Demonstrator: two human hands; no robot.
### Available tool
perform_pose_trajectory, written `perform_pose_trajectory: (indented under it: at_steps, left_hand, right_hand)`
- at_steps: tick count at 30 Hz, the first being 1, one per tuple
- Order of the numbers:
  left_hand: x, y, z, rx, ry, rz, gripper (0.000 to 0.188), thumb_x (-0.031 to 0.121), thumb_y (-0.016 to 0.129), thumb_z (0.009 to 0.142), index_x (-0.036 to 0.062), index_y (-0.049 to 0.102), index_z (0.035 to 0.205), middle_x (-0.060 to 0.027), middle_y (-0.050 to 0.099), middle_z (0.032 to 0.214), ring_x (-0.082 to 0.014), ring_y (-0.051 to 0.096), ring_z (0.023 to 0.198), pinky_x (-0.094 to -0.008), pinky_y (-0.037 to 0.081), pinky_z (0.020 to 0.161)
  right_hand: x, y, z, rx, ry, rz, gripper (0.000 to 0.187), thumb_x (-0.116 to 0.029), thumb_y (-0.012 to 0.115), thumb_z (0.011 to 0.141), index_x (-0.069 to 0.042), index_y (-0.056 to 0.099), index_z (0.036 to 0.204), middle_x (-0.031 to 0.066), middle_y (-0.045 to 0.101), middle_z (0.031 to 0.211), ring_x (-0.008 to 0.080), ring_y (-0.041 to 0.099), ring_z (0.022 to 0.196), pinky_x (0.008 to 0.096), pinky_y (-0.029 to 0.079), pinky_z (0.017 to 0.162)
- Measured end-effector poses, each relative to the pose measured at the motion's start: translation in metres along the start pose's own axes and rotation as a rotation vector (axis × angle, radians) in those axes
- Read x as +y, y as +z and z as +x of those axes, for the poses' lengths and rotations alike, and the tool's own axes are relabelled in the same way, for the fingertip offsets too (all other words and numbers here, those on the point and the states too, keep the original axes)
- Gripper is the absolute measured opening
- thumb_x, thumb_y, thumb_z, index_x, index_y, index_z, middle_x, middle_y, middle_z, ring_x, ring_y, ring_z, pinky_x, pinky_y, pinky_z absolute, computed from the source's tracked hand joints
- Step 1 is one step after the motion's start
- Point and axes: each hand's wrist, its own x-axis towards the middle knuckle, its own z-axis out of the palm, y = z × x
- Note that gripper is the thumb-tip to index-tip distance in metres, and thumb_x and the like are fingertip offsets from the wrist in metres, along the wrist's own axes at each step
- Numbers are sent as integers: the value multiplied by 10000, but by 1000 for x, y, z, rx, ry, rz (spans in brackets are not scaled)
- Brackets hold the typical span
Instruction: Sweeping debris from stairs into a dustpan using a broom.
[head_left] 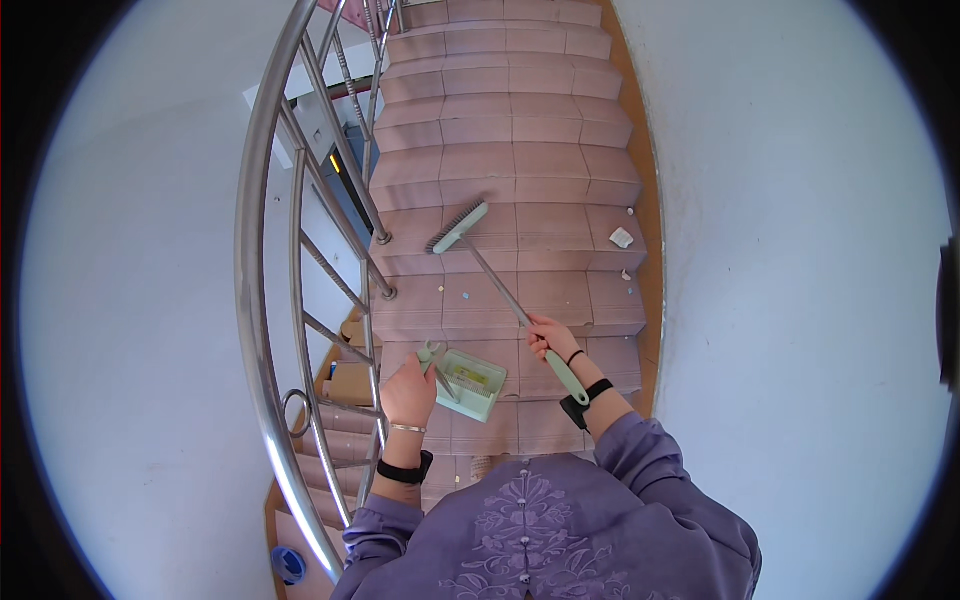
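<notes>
My right hand (552,337) is closed round the grey and green handle of a small broom (462,228). The broom's pale green head, with dark bristles, lies aslant on a step ahead, toward the railing side. My left hand (409,391) grips the green top of the handle of a dustpan (487,401). The pale green pan rests on a nearer step, with a row of teeth and a yellow-green label inside. On the steps lie a crumpled white paper (621,238) by the right wall and a small blue scrap (466,296) left of the broom handle.
Pinkish tiled stairs (480,160) rise ahead. A curved metal railing (250,200) runs along the left, and a pale wall (780,280) stands on the right. Beyond the railing, lower down, are cardboard boxes (350,384) and a blue round object (289,565).
</notes>
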Motion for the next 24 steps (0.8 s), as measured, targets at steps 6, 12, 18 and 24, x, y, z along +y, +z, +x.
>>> perform_pose_trajectory:
  at_steps: [6, 12, 18, 24]
  left_hand:
    - [2, -3, -3, 10, 8, 4, 282, 350, 625, 893, 85, 538, 933, -163, 648, 677, -380, 655, 637, -480, 520, 541]
    - [-3, 0, -12, 6, -7, 16, 289, 359, 620, 896, 84, 540, 935, -162, 656, 688, -382, 657, 644, -481, 523, 546]
    - [5, -2, -9, 5, 4, 13, 274, 345, 614, 896, 81, 553, 928, -158, 668, 727, -369, 666, 666, -479, 525, 569]
    - [7, -3, -8, 18, -6, 66, 277, 360, 603, 904, 90, 540, 905, -150, 661, 711, -370, 661, 658, -486, 519, 551]
  right_hand:
    - [21, -46, -4, 85, 61, 285, 443, -110, 584, 951, -263, 482, 1354, 3, 514, 741, 35, 408, 495, 184, 331, 401]
    - [40, -88, -86, 157, 15, 470, 397, -133, 585, 961, -273, 494, 1321, 3, 509, 751, 33, 412, 507, 175, 327, 410]
    - [51, -52, -140, 298, -64, 262, 462, -119, 557, 956, -294, 454, 1372, -8, 486, 719, 33, 399, 484, 197, 360, 404]
    - [48, -25, -128, 211, -54, 179, 538, -110, 562, 955, -285, 408, 1440, -11, 481, 731, 27, 379, 491, 184, 335, 404]
